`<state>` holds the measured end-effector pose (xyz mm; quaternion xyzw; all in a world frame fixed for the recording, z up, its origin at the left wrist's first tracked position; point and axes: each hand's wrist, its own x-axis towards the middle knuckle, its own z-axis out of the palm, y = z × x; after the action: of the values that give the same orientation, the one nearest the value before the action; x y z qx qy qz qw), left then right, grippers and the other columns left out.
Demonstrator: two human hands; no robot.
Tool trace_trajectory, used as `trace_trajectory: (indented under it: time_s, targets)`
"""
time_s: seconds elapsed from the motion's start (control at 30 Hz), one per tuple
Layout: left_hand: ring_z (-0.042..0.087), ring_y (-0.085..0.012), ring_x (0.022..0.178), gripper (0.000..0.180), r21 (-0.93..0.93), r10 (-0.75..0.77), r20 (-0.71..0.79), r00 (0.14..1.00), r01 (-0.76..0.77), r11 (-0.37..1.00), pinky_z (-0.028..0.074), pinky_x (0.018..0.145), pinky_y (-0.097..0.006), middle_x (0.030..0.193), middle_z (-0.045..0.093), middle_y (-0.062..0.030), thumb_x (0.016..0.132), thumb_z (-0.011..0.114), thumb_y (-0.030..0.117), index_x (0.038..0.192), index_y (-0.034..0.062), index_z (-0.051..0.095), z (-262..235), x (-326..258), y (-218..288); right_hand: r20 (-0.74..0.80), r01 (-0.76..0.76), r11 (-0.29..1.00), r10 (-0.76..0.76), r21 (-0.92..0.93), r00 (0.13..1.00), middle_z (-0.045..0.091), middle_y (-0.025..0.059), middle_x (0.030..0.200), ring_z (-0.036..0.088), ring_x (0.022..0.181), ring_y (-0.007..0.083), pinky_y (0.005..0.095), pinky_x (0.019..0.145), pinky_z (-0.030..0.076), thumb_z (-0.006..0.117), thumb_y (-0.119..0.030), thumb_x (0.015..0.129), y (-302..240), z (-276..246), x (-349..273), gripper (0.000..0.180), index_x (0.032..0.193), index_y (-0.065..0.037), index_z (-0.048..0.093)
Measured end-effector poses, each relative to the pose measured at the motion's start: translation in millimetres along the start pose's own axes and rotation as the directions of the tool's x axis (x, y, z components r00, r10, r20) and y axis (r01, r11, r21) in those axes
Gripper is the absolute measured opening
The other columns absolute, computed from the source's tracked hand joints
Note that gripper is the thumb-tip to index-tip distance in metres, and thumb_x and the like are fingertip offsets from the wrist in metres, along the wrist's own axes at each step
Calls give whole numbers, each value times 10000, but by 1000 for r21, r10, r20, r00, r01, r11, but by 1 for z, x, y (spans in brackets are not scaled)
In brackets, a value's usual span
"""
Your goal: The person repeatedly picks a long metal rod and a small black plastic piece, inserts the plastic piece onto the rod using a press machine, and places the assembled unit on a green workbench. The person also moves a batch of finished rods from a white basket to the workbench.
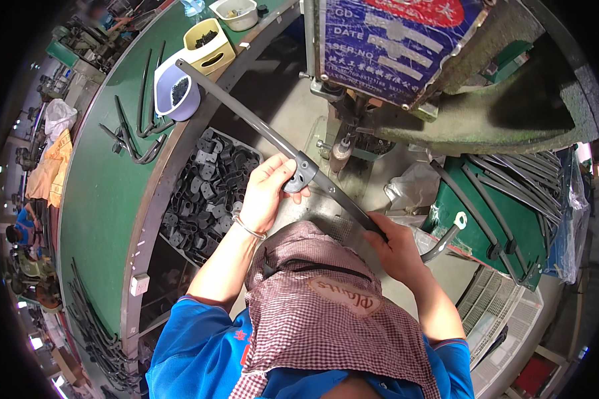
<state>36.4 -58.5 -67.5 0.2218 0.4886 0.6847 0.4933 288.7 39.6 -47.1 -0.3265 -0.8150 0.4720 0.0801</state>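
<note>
A long dark grey metal tube (246,126) runs slantwise in front of me, from the far left to its bent end by my right wrist. Around its middle sits a grey bracket (303,174) with a rounded, holed flange. My left hand (266,191) pinches this flange between thumb and fingers. Farther down, my right hand (398,247) is wrapped round the tube near the bend. The palm hides part of the tube there.
Loose brackets (206,193) fill a crate at left, beside a green table (100,219) bearing bent tubes, a lavender bin (188,106) and a yellow bin (219,60). A machine with a blue plate (373,73) stands ahead. More tubes (519,189) lie at right.
</note>
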Motion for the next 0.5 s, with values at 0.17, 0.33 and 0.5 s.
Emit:
trace_trajectory:
  time_s: [0.17, 0.33, 0.5]
  targets:
    - [642, -152, 641, 232, -6, -5, 5, 1000, 5, 1000, 506, 519, -226, 826, 653, -99, 983, 514, 211, 999, -11, 580, 12, 8, 5, -37, 20, 1000, -20, -23, 999, 657, 223, 889, 651, 788, 375, 403, 682, 505, 634, -147, 875, -1, -7, 0, 339, 1181, -14, 573]
    - [644, -149, 647, 236, -24, -33, 62, 998, 35, 999, 506, 529, -225, 829, 655, -99, 984, 512, 211, 1003, -13, 582, 22, 24, 7, -66, -16, 1000, 15, -24, 998, 659, 233, 904, 654, 814, 385, 404, 695, 510, 627, -132, 878, -7, -22, -1, 342, 1192, -11, 562]
    - [641, -123, 642, 258, 42, 0, 133, 991, -6, 999, 502, 533, -209, 860, 657, -78, 988, 513, 232, 1068, -6, 574, 37, 53, 9, -136, 7, 996, -18, -84, 991, 659, 241, 915, 654, 841, 397, 406, 709, 514, 619, -117, 881, -8, -37, 1, 342, 1201, -16, 553]
